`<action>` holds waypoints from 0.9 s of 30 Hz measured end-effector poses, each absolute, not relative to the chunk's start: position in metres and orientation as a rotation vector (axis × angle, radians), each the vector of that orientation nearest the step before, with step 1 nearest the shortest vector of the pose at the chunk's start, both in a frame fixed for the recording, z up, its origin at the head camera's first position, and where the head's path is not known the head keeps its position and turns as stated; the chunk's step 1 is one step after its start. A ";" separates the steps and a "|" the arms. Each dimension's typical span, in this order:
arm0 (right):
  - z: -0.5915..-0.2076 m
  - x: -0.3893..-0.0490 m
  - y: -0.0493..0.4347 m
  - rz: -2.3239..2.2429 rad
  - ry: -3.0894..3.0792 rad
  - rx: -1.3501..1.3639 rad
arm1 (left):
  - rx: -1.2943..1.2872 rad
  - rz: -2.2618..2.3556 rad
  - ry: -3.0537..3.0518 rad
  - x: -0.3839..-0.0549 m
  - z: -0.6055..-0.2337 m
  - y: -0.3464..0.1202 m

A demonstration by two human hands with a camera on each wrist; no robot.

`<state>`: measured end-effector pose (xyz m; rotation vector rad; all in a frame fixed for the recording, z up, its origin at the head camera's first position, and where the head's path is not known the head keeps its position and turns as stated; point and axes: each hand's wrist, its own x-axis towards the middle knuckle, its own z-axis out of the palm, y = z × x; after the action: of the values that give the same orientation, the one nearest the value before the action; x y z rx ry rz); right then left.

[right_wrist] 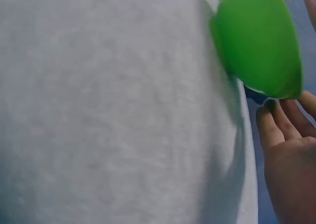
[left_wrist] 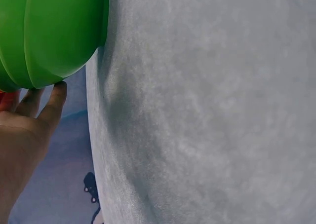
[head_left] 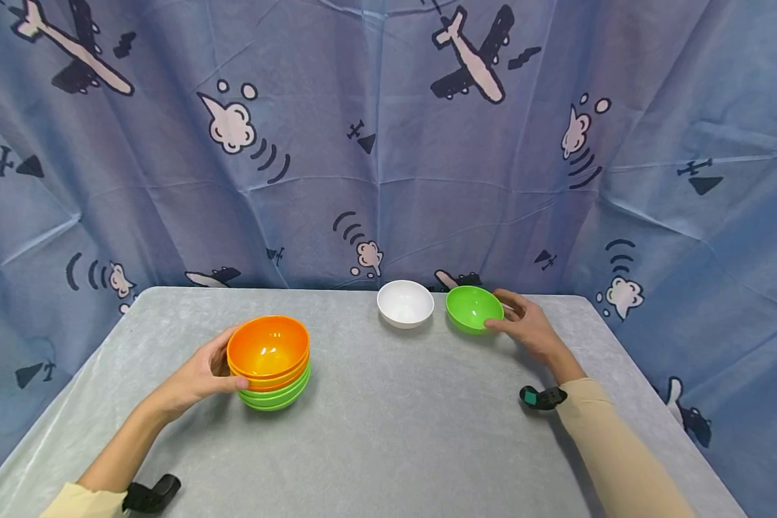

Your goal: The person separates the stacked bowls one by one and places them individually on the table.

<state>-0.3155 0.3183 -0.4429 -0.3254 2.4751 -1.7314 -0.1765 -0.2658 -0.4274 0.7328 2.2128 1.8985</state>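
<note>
On the left of the table is a stack of bowls, with orange bowls (head_left: 268,349) on top and green bowls (head_left: 275,399) beneath. My left hand (head_left: 197,370) grips the stack from its left side, thumb at the front and fingers behind. The left wrist view shows the green bowls (left_wrist: 59,31) close up, with fingertips against them. Toward the far right, a single green bowl (head_left: 471,308) stands upright. My right hand (head_left: 527,327) holds it by its right side, thumb at the near edge. In the right wrist view, fingers (right_wrist: 284,120) reach the green bowl's rim.
A white bowl (head_left: 405,306) stands near the table's back edge, just left of the single green bowl. The grey cloth-covered table (head_left: 388,432) ends at a blue curtain (head_left: 388,144) printed with planes. Dark devices are strapped to both wrists.
</note>
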 end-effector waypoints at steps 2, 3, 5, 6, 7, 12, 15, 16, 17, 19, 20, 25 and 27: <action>-0.440 -0.315 0.320 -1.771 2.490 -0.347 | 0.735 1.895 2.211 -0.177 -0.428 -0.266; -0.438 -0.314 0.321 -1.797 2.492 -0.365 | 0.730 1.892 2.214 -0.177 -0.428 -0.266; -0.433 -0.311 0.321 -1.832 2.510 -0.397 | 0.719 1.889 2.217 -0.177 -0.428 -0.265; -0.430 -0.309 0.321 -1.847 2.520 -0.409 | 0.715 1.888 2.216 -0.177 -0.428 -0.265; -0.427 -0.308 0.320 -1.862 2.530 -0.424 | 0.716 1.886 2.217 -0.177 -0.428 -0.265; -0.420 -0.303 0.320 -1.910 2.566 -0.477 | 0.734 1.893 2.202 -0.178 -0.430 -0.266; -0.419 -0.302 0.319 -1.919 2.572 -0.495 | 0.731 1.893 2.202 -0.178 -0.431 -0.265; -0.418 -0.301 0.318 -1.925 2.569 -0.499 | 0.728 1.892 2.204 -0.178 -0.431 -0.265; -0.418 -0.300 0.317 -1.928 2.568 -0.507 | 0.726 1.892 2.205 -0.178 -0.431 -0.265; -0.417 -0.299 0.315 -1.942 2.553 -0.534 | 0.719 1.887 2.215 -0.177 -0.431 -0.264; -0.417 -0.299 0.314 -1.950 2.544 -0.550 | 0.712 1.887 2.218 -0.177 -0.431 -0.264; -0.414 -0.297 0.306 -2.000 2.484 -0.627 | 0.676 1.874 2.245 -0.177 -0.431 -0.264; -0.413 -0.296 0.302 -2.024 2.455 -0.657 | 0.663 1.870 2.255 -0.176 -0.430 -0.265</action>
<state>-0.2965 0.3024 -0.4133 -0.6571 2.4555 -2.0241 -0.1760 -0.2645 -0.4304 0.6628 2.2553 1.8699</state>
